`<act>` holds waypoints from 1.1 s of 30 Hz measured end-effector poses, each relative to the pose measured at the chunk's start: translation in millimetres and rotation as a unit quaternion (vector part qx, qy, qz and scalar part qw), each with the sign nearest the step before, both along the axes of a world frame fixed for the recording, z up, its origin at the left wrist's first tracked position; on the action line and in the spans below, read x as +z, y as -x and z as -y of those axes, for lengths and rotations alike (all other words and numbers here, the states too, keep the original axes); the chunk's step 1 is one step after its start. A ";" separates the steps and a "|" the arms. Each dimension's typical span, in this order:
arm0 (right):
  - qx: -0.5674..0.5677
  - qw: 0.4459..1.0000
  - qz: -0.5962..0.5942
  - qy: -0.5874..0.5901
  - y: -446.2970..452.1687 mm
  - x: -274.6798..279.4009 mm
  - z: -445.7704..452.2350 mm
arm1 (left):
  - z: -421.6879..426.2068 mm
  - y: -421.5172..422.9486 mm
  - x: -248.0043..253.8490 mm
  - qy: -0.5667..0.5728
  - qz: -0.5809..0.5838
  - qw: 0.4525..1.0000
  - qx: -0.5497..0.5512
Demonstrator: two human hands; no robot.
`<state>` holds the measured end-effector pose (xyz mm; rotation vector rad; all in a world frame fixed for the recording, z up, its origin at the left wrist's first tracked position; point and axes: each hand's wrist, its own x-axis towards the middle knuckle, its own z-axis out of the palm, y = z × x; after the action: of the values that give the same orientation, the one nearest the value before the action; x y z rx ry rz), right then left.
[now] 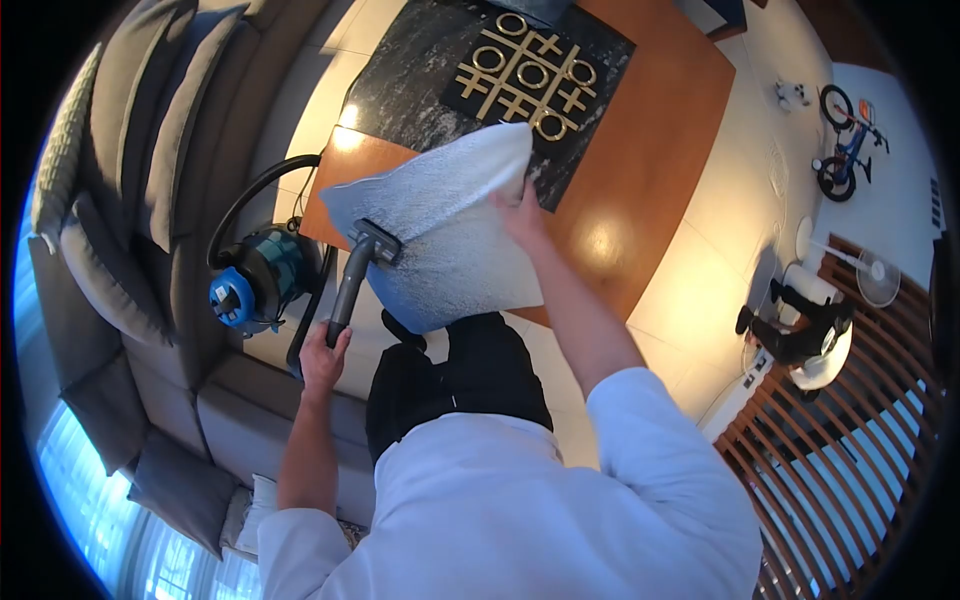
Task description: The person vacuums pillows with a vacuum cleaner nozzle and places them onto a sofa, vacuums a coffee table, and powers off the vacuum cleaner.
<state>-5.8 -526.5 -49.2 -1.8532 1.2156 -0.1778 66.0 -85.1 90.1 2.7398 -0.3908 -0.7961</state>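
My left hand [322, 358] is wrapped round the grey handle of a vacuum cleaner nozzle [375, 243]. The nozzle's flat head rests against a light grey-white cushion [450, 240]. With my right hand [520, 215] I grip the cushion by its right side, holding it tilted over the near end of the wooden table [665, 150]. My right fingertips are partly hidden by the fabric. A black hose [243, 205] loops from the blue and black vacuum cleaner [262, 280], which stands on the floor to the left of the table.
A gold tic-tac-toe set [530, 75] lies on the table's black marble-like part. Along the left runs a grey sofa [200, 350] with several cushions. At right are a child's bicycle [848, 145], a fan [878, 280] and a seated person [805, 325] beside wooden slats.
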 end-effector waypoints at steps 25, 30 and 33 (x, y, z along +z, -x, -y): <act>0.052 0.984 0.145 -0.087 30.7 52.4 -54.5 | 63.0 35.8 88.1 0.302 -0.060 0.951 0.025; -0.069 0.943 0.075 -0.316 17.5 150.5 -91.3 | -6.5 43.8 18.5 0.236 -0.145 0.961 0.022; -0.108 0.934 0.058 -0.335 36.9 148.0 -77.3 | -105.6 59.2 -59.2 0.142 -0.114 0.979 0.088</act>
<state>-42.7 -449.1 98.7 -1.1038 1.2036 0.0136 6.8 20.5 30.9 2.3495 -0.1923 -0.9151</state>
